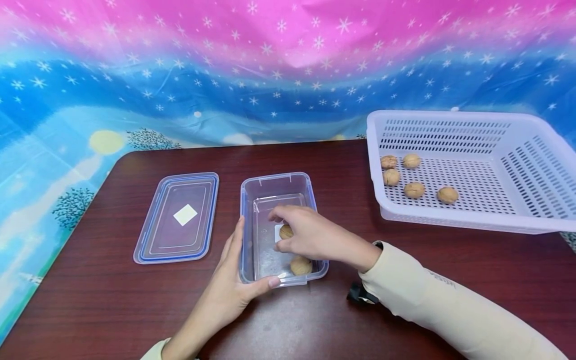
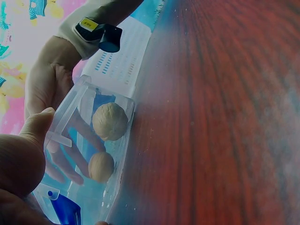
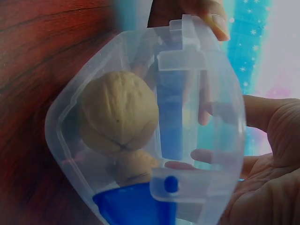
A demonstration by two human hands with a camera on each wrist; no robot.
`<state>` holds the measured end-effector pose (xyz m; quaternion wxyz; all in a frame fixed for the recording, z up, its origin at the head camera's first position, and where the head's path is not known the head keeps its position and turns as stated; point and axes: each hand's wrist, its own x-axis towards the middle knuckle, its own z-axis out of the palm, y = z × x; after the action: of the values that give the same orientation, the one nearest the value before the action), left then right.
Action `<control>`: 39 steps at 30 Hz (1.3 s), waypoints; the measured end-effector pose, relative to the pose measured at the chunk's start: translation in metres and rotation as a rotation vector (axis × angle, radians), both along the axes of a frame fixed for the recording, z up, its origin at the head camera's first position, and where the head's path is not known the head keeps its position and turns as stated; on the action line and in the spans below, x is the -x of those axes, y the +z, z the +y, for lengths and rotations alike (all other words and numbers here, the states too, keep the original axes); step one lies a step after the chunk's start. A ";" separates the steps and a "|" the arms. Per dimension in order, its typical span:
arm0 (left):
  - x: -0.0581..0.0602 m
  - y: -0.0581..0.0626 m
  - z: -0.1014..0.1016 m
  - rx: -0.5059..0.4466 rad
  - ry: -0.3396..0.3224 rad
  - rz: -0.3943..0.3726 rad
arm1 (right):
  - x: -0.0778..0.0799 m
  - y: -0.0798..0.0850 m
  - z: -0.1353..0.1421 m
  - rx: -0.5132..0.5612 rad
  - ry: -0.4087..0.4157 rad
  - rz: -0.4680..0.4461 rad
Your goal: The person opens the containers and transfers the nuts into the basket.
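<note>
A clear plastic food container [image 1: 265,200] stands uncovered on the table with two walnuts inside. My left hand [image 1: 231,280] holds its near left corner, thumb over the front rim and fingers along the left wall. Inside the container is my right hand [image 1: 310,232], its thumb and fingers spread around one walnut [image 1: 285,231]. The other walnut [image 1: 301,265] lies by the near right corner. Through the clear wall in the left wrist view, the right fingers look extended beside the farther walnut [image 2: 101,166]. In the right wrist view, the near walnut [image 3: 119,112] partly covers the other.
The container's lid [image 1: 155,240], blue-edged with a pale square label, lies to the left. At the right stands a white perforated basket [image 1: 517,210] holding several walnuts [image 1: 414,190]. A snowflake-patterned cloth [image 1: 270,75] hangs behind the dark wooden table [image 1: 342,320].
</note>
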<state>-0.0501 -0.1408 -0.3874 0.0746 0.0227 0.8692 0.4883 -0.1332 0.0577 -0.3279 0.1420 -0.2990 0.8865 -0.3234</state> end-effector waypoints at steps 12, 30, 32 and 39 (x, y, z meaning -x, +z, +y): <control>0.001 -0.001 -0.001 0.002 -0.004 0.013 | 0.005 -0.010 -0.010 0.009 -0.001 -0.043; 0.002 -0.003 -0.002 -0.009 -0.014 0.028 | 0.007 -0.024 -0.021 0.099 0.019 -0.195; 0.002 -0.003 -0.002 -0.008 -0.015 0.025 | 0.006 -0.025 -0.022 0.116 0.018 -0.220; 0.002 -0.001 -0.001 -0.002 -0.023 0.024 | 0.005 -0.027 -0.026 0.137 -0.020 -0.275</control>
<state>-0.0517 -0.1420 -0.3885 0.0698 0.0388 0.8692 0.4879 -0.1380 0.0313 -0.3547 0.2380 -0.2521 0.8376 -0.4222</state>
